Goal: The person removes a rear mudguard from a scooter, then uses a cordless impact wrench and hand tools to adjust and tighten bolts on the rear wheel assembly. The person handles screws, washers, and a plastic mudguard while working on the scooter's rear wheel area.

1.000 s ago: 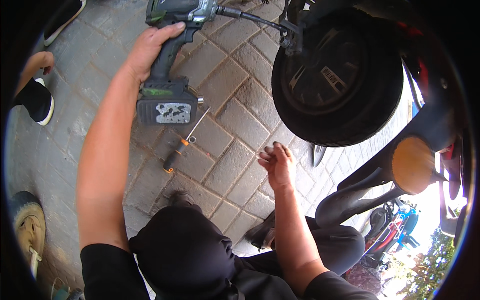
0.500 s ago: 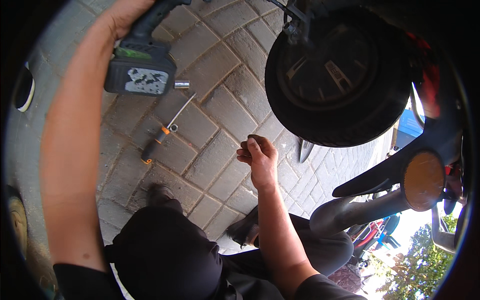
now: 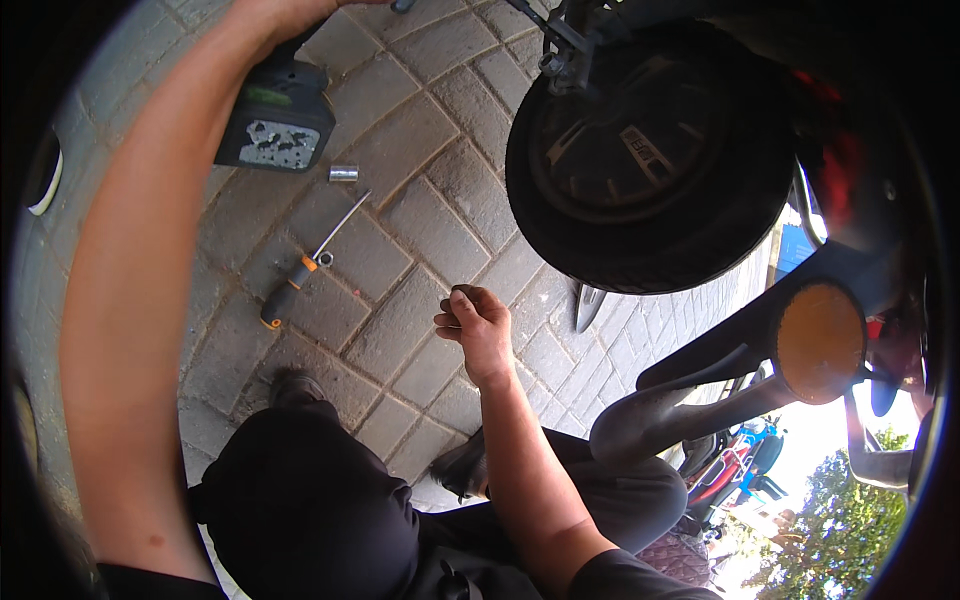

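Far left, top: cordless impact wrench [image 3: 272, 108] is held in the left hand [image 3: 288, 13], closed around the handle [image 3: 287, 50]; fingers and tool head are cut off by the frame edge, so the full grip can't be checked. Only the boxy battery pack [image 3: 273, 143] is seen well. Tool should be treated as heavy and rigid, with weight likely split between head and pack; best held high on the handle, close under the head, wrist kept straight, not by the pack. Sliding looks unlikely unless palms are greasy. Below it, on the block paving [image 3: 430, 220], an orange-and-black screwdriver [image 3: 284, 298] is seen: light, stiff, to be taken by its handle. A small nut [image 3: 325, 259] is placed just beside its shank; fingertip pinch needed, easily lost. Just above the tip, a chrome socket [image 3: 343, 173] is laid on its side: hard, smooth, could roll, best pinched across the barrel. Mid-frame, the right hand [image 3: 480, 328] is loosely closed over the paving; no held part can be made out. Right: black-tyred wheel [image 3: 650, 150], bulky, not touched by the right hand.
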`<state>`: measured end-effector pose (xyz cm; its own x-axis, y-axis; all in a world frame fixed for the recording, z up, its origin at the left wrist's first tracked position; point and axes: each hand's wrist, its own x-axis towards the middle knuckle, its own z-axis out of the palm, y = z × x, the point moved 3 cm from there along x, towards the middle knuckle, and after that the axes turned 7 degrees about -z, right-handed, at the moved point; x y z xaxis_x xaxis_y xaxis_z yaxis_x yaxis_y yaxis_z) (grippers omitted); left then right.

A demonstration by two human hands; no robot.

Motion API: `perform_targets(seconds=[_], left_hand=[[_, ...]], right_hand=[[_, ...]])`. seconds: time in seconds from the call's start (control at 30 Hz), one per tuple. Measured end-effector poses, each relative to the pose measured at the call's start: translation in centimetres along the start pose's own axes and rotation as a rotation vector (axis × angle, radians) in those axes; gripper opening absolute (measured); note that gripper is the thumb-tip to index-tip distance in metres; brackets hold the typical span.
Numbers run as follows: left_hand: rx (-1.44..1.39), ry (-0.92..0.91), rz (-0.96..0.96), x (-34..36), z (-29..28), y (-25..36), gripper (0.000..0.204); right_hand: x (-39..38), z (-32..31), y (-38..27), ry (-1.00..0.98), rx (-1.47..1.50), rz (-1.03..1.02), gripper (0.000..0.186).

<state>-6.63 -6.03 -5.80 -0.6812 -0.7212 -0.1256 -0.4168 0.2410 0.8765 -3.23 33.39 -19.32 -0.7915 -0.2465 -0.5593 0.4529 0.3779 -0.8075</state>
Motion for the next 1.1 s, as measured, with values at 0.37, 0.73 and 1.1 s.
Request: perform_targets(seconds=[0.37, 0.73, 1.1], left_hand=[[-0.09, 0.0, 0.048, 1.7, 0.5, -1.3, 0.046], [-0.275, -0.101, 0.025, 1.3, 1.9, -2.6, 0.035], [-0.465, -0.316, -0.303, -0.4, 4.9, -8.2, 0.049]], right_hand=[[-0.2, -0.1, 0.4, -0.034, -0.009, -0.007, 0.029], [-0.1, -0.2, 0.4, -0.055, -0.027, 0.053, 0.031], [0.4, -1.4, 0.8, -0.067, -0.03, 0.101, 0.031]])
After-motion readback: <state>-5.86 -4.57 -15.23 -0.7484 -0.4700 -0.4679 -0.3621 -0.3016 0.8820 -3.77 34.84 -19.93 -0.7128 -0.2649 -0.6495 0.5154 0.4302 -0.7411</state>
